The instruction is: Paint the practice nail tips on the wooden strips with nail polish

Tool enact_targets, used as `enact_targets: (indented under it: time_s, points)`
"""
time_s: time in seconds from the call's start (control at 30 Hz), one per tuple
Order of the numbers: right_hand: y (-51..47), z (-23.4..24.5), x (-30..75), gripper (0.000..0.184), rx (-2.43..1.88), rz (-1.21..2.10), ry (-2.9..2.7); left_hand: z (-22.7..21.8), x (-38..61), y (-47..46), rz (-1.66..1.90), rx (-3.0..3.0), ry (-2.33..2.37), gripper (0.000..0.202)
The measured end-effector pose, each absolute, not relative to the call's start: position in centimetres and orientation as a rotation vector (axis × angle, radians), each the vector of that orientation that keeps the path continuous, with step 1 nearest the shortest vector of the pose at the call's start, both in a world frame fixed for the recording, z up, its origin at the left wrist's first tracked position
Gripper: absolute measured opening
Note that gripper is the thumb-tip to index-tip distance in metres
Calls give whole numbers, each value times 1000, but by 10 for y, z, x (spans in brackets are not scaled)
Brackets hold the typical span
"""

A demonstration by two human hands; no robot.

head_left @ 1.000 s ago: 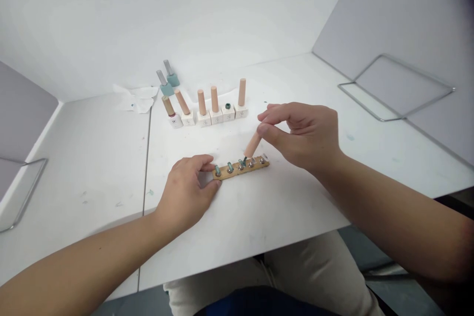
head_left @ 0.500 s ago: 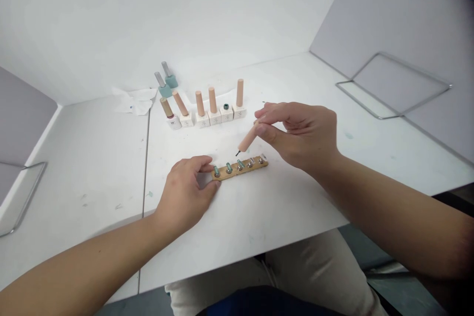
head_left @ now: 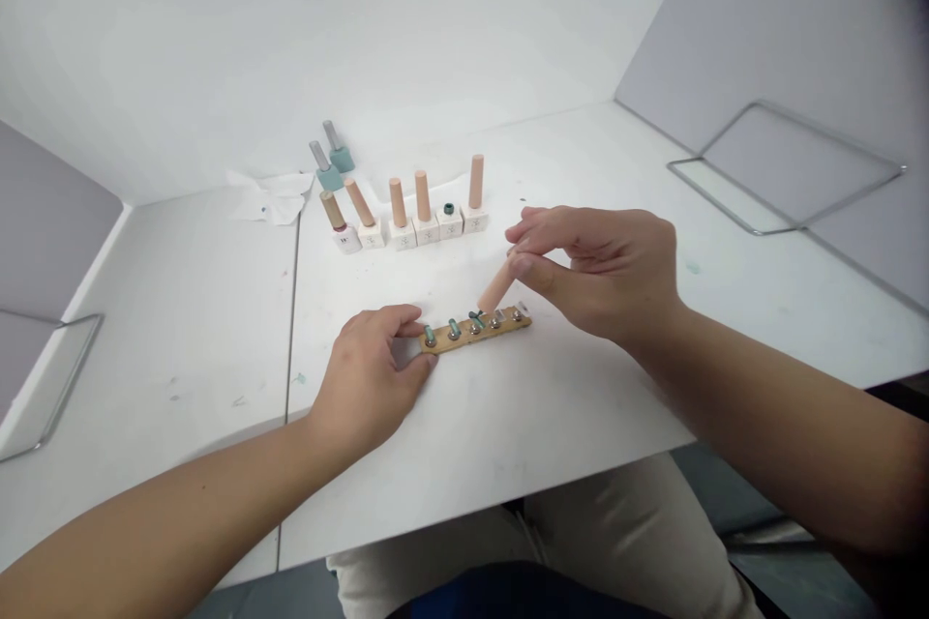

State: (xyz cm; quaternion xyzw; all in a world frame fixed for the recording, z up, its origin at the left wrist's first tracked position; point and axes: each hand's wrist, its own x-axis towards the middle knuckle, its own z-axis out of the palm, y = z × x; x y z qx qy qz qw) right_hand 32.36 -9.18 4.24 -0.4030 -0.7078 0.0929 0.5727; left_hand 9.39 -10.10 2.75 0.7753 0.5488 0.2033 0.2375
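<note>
Between thumb and fingers, my right hand (head_left: pixel 602 266) pinches the peach cap of a nail polish brush (head_left: pixel 496 287), tilted down to the left. Its dark tip is at the middle nail tip (head_left: pixel 476 318) on a narrow wooden strip (head_left: pixel 483 332). Several small nail tips stand on round metal mounts along that strip; those on the left are green, the two at the right look clear. My left hand (head_left: pixel 374 372) grips the strip's left end between thumb and fingers. An uncapped white polish bottle (head_left: pixel 449 222) with a green neck stands behind.
Several capped polish bottles (head_left: pixel 402 230) form a row beyond the strip. Two teal bottles (head_left: pixel 329 176) with silver caps stand behind them, beside a crumpled white tissue (head_left: pixel 270 198). Wire frames (head_left: pixel 788 169) lean at the side panels. A seam (head_left: pixel 291 329) crosses the white table.
My right hand has lowered the brush, bringing its tip from above the strip down to the middle nail tip. My left hand keeps its hold; the whole view has shifted slightly.
</note>
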Motion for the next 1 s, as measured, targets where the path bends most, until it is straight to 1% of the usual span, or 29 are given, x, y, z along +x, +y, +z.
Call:
enact_targets:
  time_s: [0.33, 0.53, 1.0]
  points:
    - [-94, 44, 327, 18, -927, 340, -1699, 28, 93, -102, 563, 2123, 1494, 37]
    - [-94, 43, 328, 16, -942, 346, -1694, 29, 93, -101, 558, 2119, 1495, 38]
    - [-96, 44, 329, 18, -930, 329, -1707, 28, 93, -101, 558, 2120, 1495, 38]
